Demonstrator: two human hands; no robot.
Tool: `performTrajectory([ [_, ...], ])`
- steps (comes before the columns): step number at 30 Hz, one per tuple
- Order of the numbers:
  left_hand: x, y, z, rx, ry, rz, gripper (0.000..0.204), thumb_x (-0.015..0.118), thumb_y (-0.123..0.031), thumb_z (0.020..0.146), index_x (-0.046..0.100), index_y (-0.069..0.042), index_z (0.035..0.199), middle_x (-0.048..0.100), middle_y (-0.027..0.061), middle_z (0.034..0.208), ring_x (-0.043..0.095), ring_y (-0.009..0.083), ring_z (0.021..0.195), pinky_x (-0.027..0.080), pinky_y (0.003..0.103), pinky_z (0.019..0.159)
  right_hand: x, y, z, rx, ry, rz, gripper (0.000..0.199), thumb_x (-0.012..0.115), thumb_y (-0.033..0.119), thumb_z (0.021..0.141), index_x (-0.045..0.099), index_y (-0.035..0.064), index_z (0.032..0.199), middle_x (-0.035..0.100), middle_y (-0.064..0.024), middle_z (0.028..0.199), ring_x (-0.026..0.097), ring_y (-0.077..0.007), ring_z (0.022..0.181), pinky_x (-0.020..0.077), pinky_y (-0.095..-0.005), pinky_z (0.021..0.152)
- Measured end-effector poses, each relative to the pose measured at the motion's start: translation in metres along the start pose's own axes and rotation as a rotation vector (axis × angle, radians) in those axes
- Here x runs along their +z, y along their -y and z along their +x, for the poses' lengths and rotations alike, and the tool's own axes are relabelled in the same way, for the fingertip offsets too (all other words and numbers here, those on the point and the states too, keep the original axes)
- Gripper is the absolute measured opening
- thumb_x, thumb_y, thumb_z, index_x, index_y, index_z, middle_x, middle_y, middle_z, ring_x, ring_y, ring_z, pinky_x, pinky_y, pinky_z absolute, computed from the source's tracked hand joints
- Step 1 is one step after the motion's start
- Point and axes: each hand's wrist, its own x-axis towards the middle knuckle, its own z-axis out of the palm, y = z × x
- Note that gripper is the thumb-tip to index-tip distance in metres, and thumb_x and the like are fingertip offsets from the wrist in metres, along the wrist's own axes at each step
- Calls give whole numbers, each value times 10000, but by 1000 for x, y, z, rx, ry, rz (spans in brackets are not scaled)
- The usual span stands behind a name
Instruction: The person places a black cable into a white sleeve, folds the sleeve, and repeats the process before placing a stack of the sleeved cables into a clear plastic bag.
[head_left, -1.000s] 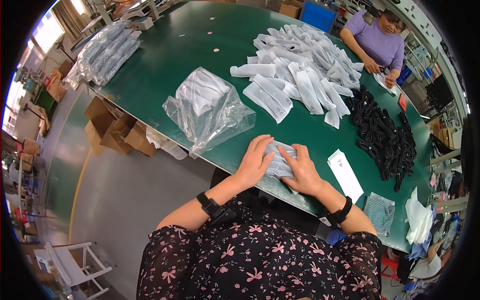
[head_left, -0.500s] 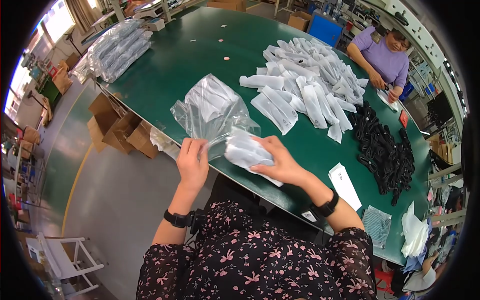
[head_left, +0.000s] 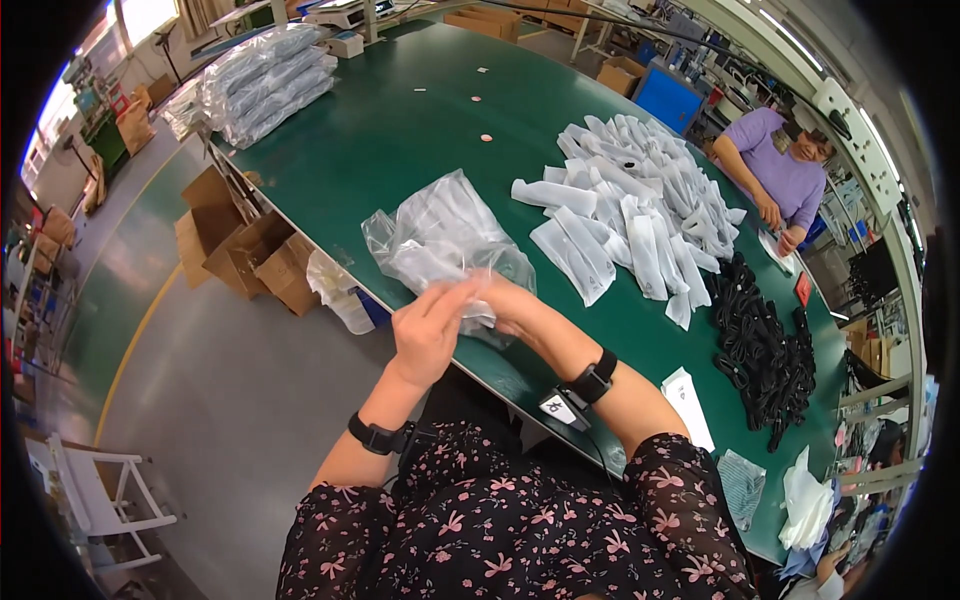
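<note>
A large clear plastic bag [head_left: 450,205] lies on the green table near its front edge, with white pouches showing through its film. My left hand [head_left: 428,325] is at the bag's mouth, its fingers closed on the film and slightly blurred. Reaching into the mouth, my right hand [head_left: 500,302] is smeared by motion. Its fingers are mostly hidden, so its grip on the white pouches [head_left: 478,312] beneath it does not show. To the right of the bag lies a big heap of frosted white pouches [head_left: 640,190].
Coiled black cables [head_left: 765,350] lie on the green table [head_left: 400,130] at right. Filled clear bags [head_left: 270,85] are stacked at the far left corner. Open cardboard boxes [head_left: 250,250] stand beside the left edge. A co-worker [head_left: 775,165] sits at the far right, hands on a white piece.
My right hand has moved left with the pouches into the bag's mouth and crossed close to my left hand. The whole view has shifted slightly.
</note>
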Motion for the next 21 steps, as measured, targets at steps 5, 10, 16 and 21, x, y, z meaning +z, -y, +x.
performTrajectory([
  [5, -3, -11, -6, 43, -2, -12, 251, 660, 16, 803, 706, -49, 1041, 631, 98, 728, 590, 256, 577, 474, 313, 543, 34, 17, 23, -259, -193, -469, 650, 726, 372, 821, 538, -69, 1259, 656, -199, 1047, 645, -290, 896, 508, -376, 785],
  [10, -5, -18, -14, 42, 120, -3, 312, 663, 42, 762, 719, -60, 1051, 611, 106, 700, 573, 235, 541, 452, 311, 508, 29, -21, 61, -513, -567, -1202, 825, 749, 441, 776, 443, -95, 1323, 607, -272, 968, 604, -399, 809, 507, -449, 791],
  [16, -12, -5, -32, -63, 64, -9, 296, 653, 56, 768, 727, -55, 1031, 621, 100, 701, 568, 230, 533, 452, 311, 504, 17, -35, 33, -645, -451, -1473, 925, 754, 427, 753, 338, -112, 1378, 549, -332, 1050, 563, -443, 920, 502, -463, 825],
  [21, -2, -8, -36, -32, 162, -107, 291, 634, 75, 772, 727, -47, 1020, 643, 97, 721, 571, 227, 535, 460, 308, 514, 39, -22, 61, -280, -342, -1067, 810, 760, 294, 775, 336, -88, 1350, 489, -326, 1160, 494, -436, 1143, 480, -499, 874],
])
